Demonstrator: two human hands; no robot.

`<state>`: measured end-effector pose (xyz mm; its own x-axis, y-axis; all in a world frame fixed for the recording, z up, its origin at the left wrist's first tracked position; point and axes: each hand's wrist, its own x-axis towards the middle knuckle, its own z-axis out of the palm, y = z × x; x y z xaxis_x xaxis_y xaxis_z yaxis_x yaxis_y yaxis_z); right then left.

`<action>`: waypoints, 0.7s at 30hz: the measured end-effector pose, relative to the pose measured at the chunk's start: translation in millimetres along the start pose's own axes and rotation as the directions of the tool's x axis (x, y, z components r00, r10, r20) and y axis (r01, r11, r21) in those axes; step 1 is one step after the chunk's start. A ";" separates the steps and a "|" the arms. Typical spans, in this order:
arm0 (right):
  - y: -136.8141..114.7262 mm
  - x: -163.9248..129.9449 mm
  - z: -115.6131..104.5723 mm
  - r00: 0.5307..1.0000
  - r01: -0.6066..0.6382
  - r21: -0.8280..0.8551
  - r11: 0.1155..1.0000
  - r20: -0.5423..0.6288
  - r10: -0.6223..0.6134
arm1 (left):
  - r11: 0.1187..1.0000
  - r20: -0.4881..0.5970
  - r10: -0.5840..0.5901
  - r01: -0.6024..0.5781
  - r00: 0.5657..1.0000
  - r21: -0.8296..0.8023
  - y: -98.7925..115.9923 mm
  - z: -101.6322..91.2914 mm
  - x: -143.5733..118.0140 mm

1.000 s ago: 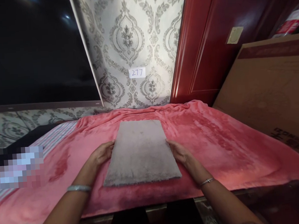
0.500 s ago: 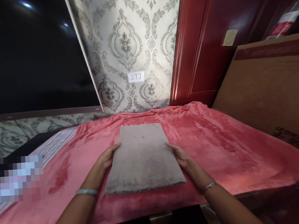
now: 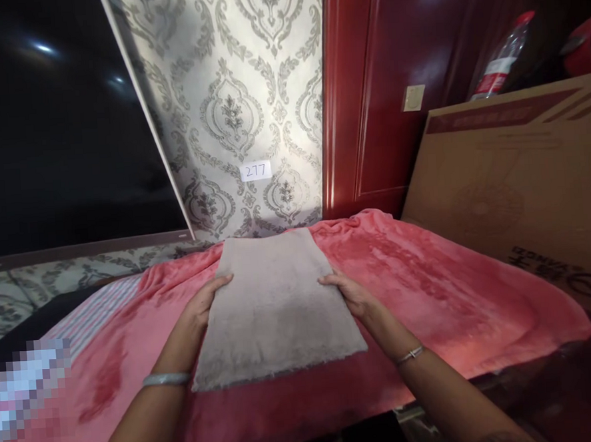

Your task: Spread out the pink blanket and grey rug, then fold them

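A grey, fuzzy rectangular mat (image 3: 278, 309) is held up above the pink blanket (image 3: 420, 287). My left hand (image 3: 206, 305) grips its left edge, the thumb on top and the fingers hidden underneath. On the opposite edge, my right hand (image 3: 353, 296) holds it the same way, its thumb lying over the upper face. The mat's far edge reaches to the blanket's back folds, and its near edge looks slightly frayed. A bangle circles each wrist.
The blanket covers a table against a patterned wall (image 3: 215, 46). On the left hangs a black television (image 3: 59, 129); a striped cloth (image 3: 93, 313) shows below it. To the right stands a large cardboard box (image 3: 513, 181) with a plastic bottle (image 3: 499, 68) on top.
My view has turned a little to the right. The mat appears raised and tilted slightly, with both hands still on its sides.
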<state>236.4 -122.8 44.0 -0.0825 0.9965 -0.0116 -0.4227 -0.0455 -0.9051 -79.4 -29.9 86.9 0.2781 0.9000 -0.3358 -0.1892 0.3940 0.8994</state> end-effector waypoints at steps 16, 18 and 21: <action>62.4 -28.8 -26.9 1.000 0.004 0.161 0.987 -0.009 -0.003 | 0.999 0.018 -0.022 0.023 1.000 -0.048 -72.1 -9.3 -8.0; 63.0 -29.1 -26.1 1.000 0.015 0.172 0.985 -0.017 -0.012 | 0.998 0.010 -0.026 0.027 1.000 -0.055 -72.3 -9.9 -7.0; 63.0 -29.5 -24.2 1.000 0.016 0.175 0.984 -0.011 -0.015 | 0.997 0.005 -0.038 0.039 0.999 -0.072 -72.1 -10.4 -4.5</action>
<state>234.1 -153.4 -22.9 -0.0668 0.9978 -0.0028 -0.5758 -0.0408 -0.8166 -76.7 -60.4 20.6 0.2898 0.8832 -0.3687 -0.2455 0.4410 0.8633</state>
